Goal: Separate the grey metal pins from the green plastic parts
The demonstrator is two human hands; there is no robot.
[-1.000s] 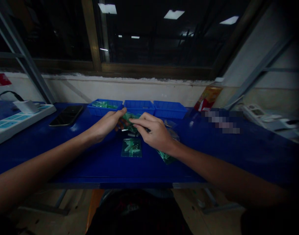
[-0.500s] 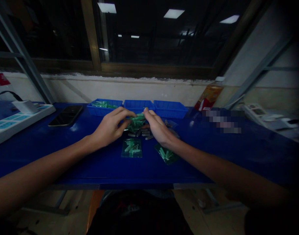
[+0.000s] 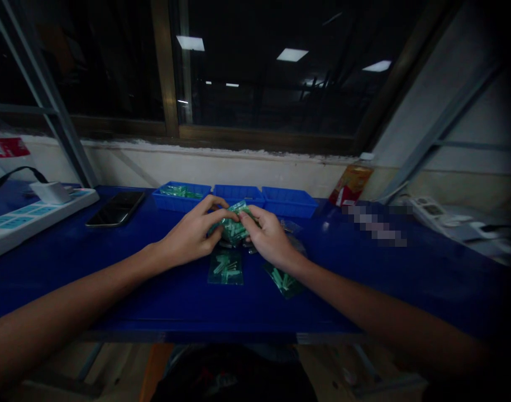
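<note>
Between my two hands, just above the blue table, is a small clear plastic bag (image 3: 235, 228) with green wall plugs inside. My left hand (image 3: 196, 230) grips its left side with bent fingers. My right hand (image 3: 267, 231) pinches its upper right edge between thumb and fingers. Below the hands, a flat bag of green plugs and screws (image 3: 225, 267) lies on the table. Another such bag (image 3: 283, 280) lies under my right wrist, partly covered by it. Small metal pieces (image 3: 252, 250) show behind the held bag, mostly hidden.
Three blue bins line the back: the left bin (image 3: 157, 196) holds green bags, beside a middle bin (image 3: 238, 194) and a right bin (image 3: 289, 202). A phone (image 3: 115, 209) and power strip (image 3: 41, 209) lie left. A drink bottle (image 3: 352, 181) stands back right.
The bag of green plugs now shows more fully between my hands. My right hand has turned from a flatter pose to pinching its edge. The view has tilted slightly upward.
</note>
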